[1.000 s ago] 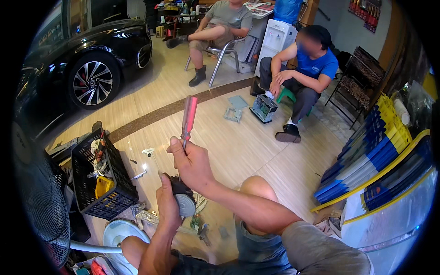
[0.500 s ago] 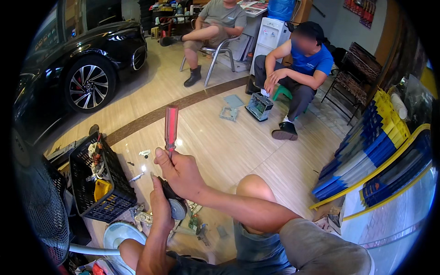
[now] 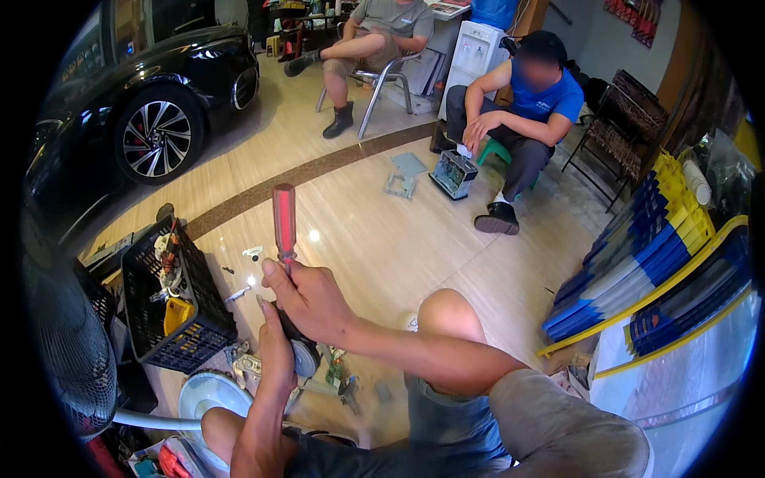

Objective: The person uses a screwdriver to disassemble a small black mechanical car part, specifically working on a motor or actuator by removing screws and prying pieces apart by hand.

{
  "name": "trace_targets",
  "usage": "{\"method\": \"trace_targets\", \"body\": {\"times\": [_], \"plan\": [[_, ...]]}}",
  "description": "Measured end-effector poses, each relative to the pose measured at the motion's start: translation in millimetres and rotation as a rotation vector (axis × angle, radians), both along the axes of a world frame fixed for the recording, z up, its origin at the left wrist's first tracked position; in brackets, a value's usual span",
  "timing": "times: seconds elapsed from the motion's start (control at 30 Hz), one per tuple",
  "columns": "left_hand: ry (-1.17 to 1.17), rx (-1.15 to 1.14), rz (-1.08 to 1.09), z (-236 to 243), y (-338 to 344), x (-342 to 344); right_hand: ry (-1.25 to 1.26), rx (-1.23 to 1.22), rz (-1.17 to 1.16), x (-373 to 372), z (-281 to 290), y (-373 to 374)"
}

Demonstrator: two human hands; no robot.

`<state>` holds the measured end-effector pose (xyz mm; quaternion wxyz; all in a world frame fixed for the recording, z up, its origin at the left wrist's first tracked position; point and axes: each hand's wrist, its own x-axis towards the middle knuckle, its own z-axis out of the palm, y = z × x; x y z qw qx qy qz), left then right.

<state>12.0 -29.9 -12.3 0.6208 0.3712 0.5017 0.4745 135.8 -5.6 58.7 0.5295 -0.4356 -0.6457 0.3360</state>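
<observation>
My right hand (image 3: 309, 299) is closed around a screwdriver, whose red handle (image 3: 284, 223) with dark edges points upward above my fist. The screwdriver's lower end is hidden behind my fingers. Just below, my left hand (image 3: 276, 350) grips a dark round part with a grey disc-like face (image 3: 305, 358), its thumb pointing up. Both hands are close together over the part, and I cannot make out where the tool's tip meets it. Loose pieces, among them a green circuit board (image 3: 335, 370), lie on the floor beneath my hands.
At left stand a black crate (image 3: 179, 311) of parts, a fan (image 3: 76, 342) and a pale blue stool (image 3: 209, 398). Blue and yellow panels (image 3: 629, 255) stack at right. Ahead, a seated person in blue (image 3: 534, 111) handles a metal-cased device (image 3: 453, 175); another sits farther back. A black car (image 3: 151, 95) is parked.
The screwdriver and right hand have shifted slightly left and the handle leans a little more left. The left hand keeps its hold on the round part. The view has shifted slightly.
</observation>
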Motion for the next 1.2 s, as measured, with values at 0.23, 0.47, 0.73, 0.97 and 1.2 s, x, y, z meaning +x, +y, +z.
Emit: {"method": "trace_targets", "body": {"times": [0.23, 0.47, 0.73, 0.97, 1.2], "plan": [[-0.035, 0.099, 0.098, 9.3, 1.2, 14.1, -0.039, 0.023, 0.012, -1.0, 8.2, -3.4], [-0.002, -0.023, 0.024, 12.9, 0.3, 9.1, -0.107, -0.017, 0.044, 0.2, 8.5, -2.4], [-0.012, 0.051, 0.007, -4.8, 11.2, 5.9, -0.112, -0.034, 0.182, 7.3, 19.3, -5.8], [-0.074, 0.118, -0.024, 14.5, 6.2, 10.1, -0.081, -0.064, 0.271, 8.5, 24.1, -9.6], [-0.031, 0.116, -0.015, 12.7, 3.2, 9.1, -0.084, -0.047, 0.257, 7.4, 18.2, -10.7]]}}
